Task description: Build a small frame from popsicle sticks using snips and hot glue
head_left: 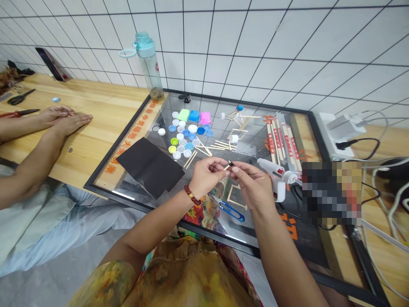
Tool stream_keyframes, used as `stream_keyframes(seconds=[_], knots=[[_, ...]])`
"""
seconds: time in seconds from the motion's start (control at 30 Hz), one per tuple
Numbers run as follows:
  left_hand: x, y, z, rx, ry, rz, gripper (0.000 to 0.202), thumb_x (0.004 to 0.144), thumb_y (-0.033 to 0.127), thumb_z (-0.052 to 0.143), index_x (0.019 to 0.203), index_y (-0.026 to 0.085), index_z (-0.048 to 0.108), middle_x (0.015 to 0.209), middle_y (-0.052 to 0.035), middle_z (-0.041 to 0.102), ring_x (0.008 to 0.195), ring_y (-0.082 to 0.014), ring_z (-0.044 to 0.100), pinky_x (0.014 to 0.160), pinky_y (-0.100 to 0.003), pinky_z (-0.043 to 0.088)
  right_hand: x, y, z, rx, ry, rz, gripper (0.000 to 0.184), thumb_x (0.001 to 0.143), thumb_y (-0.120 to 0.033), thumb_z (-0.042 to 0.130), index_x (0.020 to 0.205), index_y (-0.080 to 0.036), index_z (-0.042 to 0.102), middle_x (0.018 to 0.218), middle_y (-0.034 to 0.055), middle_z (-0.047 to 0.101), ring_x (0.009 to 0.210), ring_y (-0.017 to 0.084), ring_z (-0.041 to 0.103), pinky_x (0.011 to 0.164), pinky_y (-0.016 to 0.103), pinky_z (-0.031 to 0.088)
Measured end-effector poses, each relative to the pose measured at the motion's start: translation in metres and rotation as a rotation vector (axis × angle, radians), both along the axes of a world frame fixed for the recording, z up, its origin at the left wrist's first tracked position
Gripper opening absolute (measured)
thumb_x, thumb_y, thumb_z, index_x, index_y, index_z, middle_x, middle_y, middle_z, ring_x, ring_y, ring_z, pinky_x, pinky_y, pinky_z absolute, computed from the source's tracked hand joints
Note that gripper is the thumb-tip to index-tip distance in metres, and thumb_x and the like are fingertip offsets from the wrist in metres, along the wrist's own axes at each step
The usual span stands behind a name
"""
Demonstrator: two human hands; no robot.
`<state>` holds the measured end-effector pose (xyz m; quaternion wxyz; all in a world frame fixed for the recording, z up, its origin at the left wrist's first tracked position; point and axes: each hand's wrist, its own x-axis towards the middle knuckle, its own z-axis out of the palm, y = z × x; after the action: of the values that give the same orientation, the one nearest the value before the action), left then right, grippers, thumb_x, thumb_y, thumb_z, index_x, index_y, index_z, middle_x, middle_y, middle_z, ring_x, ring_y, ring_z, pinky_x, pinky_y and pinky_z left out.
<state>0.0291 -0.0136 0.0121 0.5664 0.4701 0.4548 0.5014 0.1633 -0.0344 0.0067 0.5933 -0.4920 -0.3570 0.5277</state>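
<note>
Above the glass-topped panel, my left hand [207, 175] pinches a short wooden stick [227, 167]. My right hand [255, 183] is closed on a small black piece [231, 163] at the stick's end; whether the two are joined I cannot tell. Just beneath my hands lie blue-handled thread snips [232, 212] and a small frame of wooden sticks [229, 199], partly covered by my right hand. To the left are sheets of black paper [150, 164]. A white glue gun [278, 177] rests right of my right hand.
Bottle caps [192, 128], coloured clay packs [194, 115], loose sticks [223, 146] and a stick structure [243, 123] are further back. Packaged sticks [283, 140] lie at right, near a power strip [334, 138] with cables. A water bottle [148, 68] stands by the wall. Another person's hands [68, 119] are at left.
</note>
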Motion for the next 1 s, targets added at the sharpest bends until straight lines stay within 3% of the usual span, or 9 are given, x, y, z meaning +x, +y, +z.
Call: stream_keyframes(seconds=[0.2,0.53,0.83,1.0], knots=[[-0.0004,0.0007,-0.0026,-0.012,0.016,-0.014,0.028,0.056,0.015,0.080,0.081,0.014,0.067,0.066,0.0006,0.061,0.059,-0.0079,0.054,0.061,-0.023,0.046,-0.0019,0.0008,0.0014,-0.015,0.027,-0.023,0.023,0.060,-0.035,0.082,0.077,-0.021,0.073,0.068,0.0001,0.071,0.060,0.012,0.062,0.066,0.030,0.053],[0.0020,0.0022,-0.0075,-0.124,-0.140,-0.089,0.039,0.047,0.023,0.087,0.080,0.013,0.068,0.077,-0.0028,0.065,0.071,-0.0114,0.059,0.073,-0.030,0.051,-0.0002,0.0006,-0.0013,-0.013,-0.006,-0.051,0.018,0.063,-0.033,0.080,0.074,-0.022,0.073,0.067,-0.0012,0.069,0.060,0.012,0.059,0.064,0.029,0.050],[0.0019,0.0029,-0.0059,-0.088,-0.069,-0.076,0.033,0.047,0.025,0.087,0.069,0.012,0.065,0.065,-0.0017,0.065,0.059,-0.0095,0.057,0.060,-0.024,0.047,-0.0001,0.0007,-0.0035,-0.032,-0.087,-0.008,0.020,0.057,-0.035,0.084,0.067,-0.021,0.074,0.064,-0.0008,0.069,0.059,0.012,0.057,0.061,0.028,0.047],[0.0026,0.0005,-0.0050,-0.053,-0.018,-0.080,0.026,0.054,0.022,0.083,0.071,0.013,0.066,0.067,-0.0022,0.067,0.061,-0.0097,0.059,0.061,-0.023,0.048,-0.0004,0.0011,-0.0030,-0.021,-0.135,-0.023,0.016,0.060,-0.032,0.082,0.069,-0.022,0.075,0.064,-0.0011,0.069,0.060,0.011,0.056,0.061,0.026,0.045]])
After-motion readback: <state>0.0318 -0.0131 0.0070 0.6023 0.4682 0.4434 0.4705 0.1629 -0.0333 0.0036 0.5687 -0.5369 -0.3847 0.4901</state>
